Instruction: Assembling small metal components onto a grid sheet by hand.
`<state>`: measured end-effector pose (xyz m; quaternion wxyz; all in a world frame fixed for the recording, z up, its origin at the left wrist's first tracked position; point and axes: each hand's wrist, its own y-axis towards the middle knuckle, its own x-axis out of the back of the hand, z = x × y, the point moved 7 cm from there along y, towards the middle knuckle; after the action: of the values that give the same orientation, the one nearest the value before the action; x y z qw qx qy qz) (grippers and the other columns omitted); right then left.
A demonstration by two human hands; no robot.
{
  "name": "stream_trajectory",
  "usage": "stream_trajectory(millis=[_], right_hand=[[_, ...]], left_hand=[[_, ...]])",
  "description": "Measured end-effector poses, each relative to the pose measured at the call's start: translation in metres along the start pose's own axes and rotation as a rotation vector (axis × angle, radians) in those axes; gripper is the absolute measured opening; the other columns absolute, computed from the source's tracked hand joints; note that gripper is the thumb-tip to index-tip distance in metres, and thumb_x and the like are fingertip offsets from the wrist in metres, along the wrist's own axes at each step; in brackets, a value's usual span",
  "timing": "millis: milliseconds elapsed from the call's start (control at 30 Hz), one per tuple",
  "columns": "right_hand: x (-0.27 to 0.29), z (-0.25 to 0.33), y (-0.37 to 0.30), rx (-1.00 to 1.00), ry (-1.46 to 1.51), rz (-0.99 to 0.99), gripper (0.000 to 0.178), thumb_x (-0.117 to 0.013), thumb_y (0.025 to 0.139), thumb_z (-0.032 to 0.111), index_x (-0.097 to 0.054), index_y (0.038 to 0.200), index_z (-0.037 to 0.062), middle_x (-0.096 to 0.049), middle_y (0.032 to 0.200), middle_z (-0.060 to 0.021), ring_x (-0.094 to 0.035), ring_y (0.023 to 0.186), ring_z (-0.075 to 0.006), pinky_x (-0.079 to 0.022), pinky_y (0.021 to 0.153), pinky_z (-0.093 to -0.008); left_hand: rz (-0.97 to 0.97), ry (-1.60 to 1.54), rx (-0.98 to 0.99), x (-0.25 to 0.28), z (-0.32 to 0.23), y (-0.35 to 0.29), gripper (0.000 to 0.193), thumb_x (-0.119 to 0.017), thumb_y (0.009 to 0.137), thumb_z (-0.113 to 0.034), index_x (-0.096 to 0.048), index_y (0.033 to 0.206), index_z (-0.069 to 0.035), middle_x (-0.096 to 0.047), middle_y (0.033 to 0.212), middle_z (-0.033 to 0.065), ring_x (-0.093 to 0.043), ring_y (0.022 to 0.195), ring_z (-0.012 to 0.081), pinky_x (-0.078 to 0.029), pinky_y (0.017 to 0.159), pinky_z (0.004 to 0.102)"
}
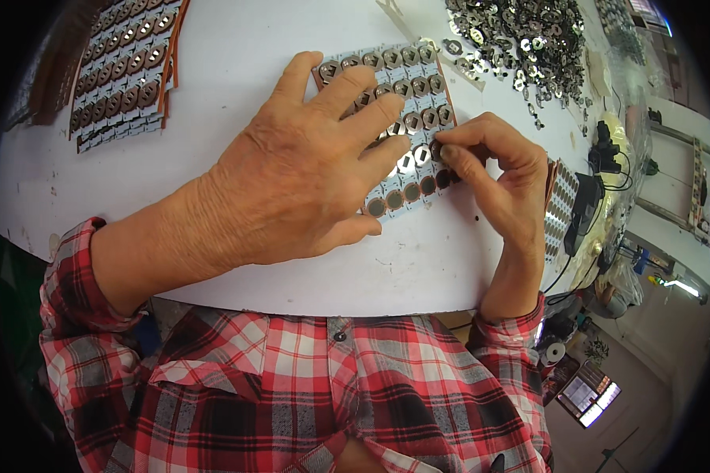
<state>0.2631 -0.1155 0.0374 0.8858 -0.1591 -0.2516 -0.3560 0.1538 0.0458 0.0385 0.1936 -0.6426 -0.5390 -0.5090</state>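
A panel of joined small circuit boards [412, 195] lies on the white table before me, with rows of round metal battery clips [429, 117] on it. The row nearest me shows dark round pads without clips. My left hand [288, 169] lies open across the panel's left part, fingers spread, hiding several clips. At the panel's right edge my right hand [503, 173] is closed in a pinch, thumb and forefinger on a small metal clip at the end of the second row from me. The fingertips partly cover that clip.
Loose metal clips form a heap [528, 39] at the far right. Stacked clip-filled panels [122, 71] lie at the far left. More panels [560, 205] are at the right edge, beside a black adapter [584, 213] with cables. The table's curved near edge runs close to my shirt.
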Motion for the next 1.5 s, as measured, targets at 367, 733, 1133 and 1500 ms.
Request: stream_trajectory(millis=[367, 733, 1133, 1500], right_hand=[[-0.001, 0.034, 0.077, 0.562, -0.603, -0.170, 0.029, -0.072, 0.086, -0.007, -0.079, 0.109, 0.0083, -0.072, 0.094, -0.0044, -0.070, 0.088, -0.0193, -0.055, 0.076, -0.0305], [0.013, 0.013, 0.034, 0.064, 0.100, -0.039, 0.016, -0.070, 0.097, 0.001, -0.076, 0.112, -0.0011, -0.072, 0.089, -0.0013, -0.064, 0.078, -0.0093, -0.050, 0.069, -0.0232], [0.004, -0.021, -0.020, -0.149, 0.354, -0.204, 0.021, -0.076, 0.095, 0.002, -0.073, 0.115, -0.0025, -0.075, 0.085, -0.0045, -0.067, 0.066, -0.0072, -0.049, 0.050, -0.0188], [-0.002, -0.016, -0.023, -0.007, 0.188, -0.254, 0.014, -0.073, 0.093, -0.007, -0.073, 0.107, -0.0045, -0.072, 0.089, -0.0013, -0.063, 0.075, -0.0047, -0.049, 0.063, -0.0186]], left_hand=[[0.109, 0.131, -0.031, 0.003, -0.014, -0.007, 0.074, -0.092, 0.066, -0.040, -0.070, 0.125, -0.002, -0.060, 0.137, 0.0213, -0.051, 0.132, 0.0403, -0.040, 0.110, 0.0647], [0.099, 0.132, -0.013, 0.003, -0.012, -0.007, 0.073, -0.092, 0.066, -0.040, -0.071, 0.125, -0.003, -0.060, 0.138, 0.0191, -0.051, 0.133, 0.0392, -0.039, 0.112, 0.0631], [0.011, 0.053, -0.012, 0.003, -0.008, -0.008, 0.072, -0.093, 0.062, -0.032, -0.071, 0.124, -0.004, -0.059, 0.139, 0.0177, -0.051, 0.134, 0.0385, -0.040, 0.115, 0.0581], [0.016, 0.053, -0.006, 0.000, -0.006, -0.007, 0.077, -0.096, 0.058, -0.031, -0.070, 0.126, -0.006, -0.059, 0.141, 0.0170, -0.051, 0.136, 0.0387, -0.041, 0.115, 0.0583]])
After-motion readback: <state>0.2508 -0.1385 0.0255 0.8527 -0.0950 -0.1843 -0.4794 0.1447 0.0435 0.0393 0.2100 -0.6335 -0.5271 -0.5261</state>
